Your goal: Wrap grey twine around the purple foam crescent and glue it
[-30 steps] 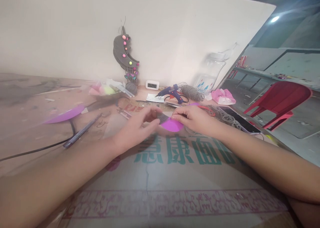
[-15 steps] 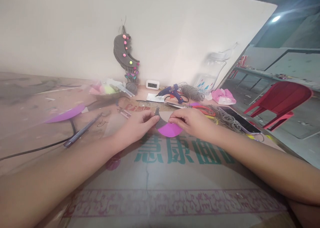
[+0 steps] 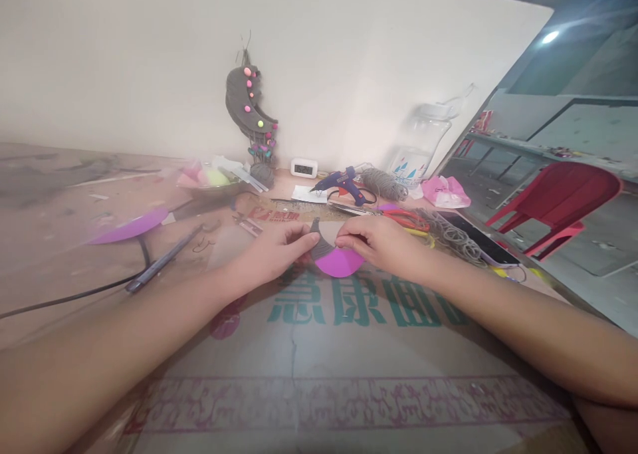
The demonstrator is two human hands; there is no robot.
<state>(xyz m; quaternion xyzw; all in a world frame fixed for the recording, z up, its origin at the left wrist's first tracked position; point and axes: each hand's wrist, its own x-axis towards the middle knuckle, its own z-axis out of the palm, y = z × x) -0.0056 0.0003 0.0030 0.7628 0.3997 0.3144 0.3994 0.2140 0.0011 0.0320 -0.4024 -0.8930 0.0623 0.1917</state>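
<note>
A purple crescent-shaped piece (image 3: 341, 264), its left part wrapped in grey yarn (image 3: 323, 246), is held just above the printed sheet. My left hand (image 3: 285, 246) is closed, thumb and fingers pinching the wrapped left end near its tip. My right hand (image 3: 371, 240) is closed too, fingertips pinched at the inner edge where the grey wrapping meets bare purple. They seem to grip the yarn there, though the strand barely shows. The crescent's right end is partly hidden behind my right hand.
Behind my hands lie a blue glue gun (image 3: 341, 185), a white digital clock (image 3: 304, 168), a grey yarn bundle (image 3: 383, 183) and red-handled scissors (image 3: 406, 219). A phone (image 3: 476, 240) lies right; a pen (image 3: 157, 268) and another purple piece (image 3: 130, 228) lie left. A decorated grey crescent (image 3: 239, 102) hangs behind.
The crescent has dipped slightly and tilted a little between my hands. Both hands keep their pinch, with only small finger shifts.
</note>
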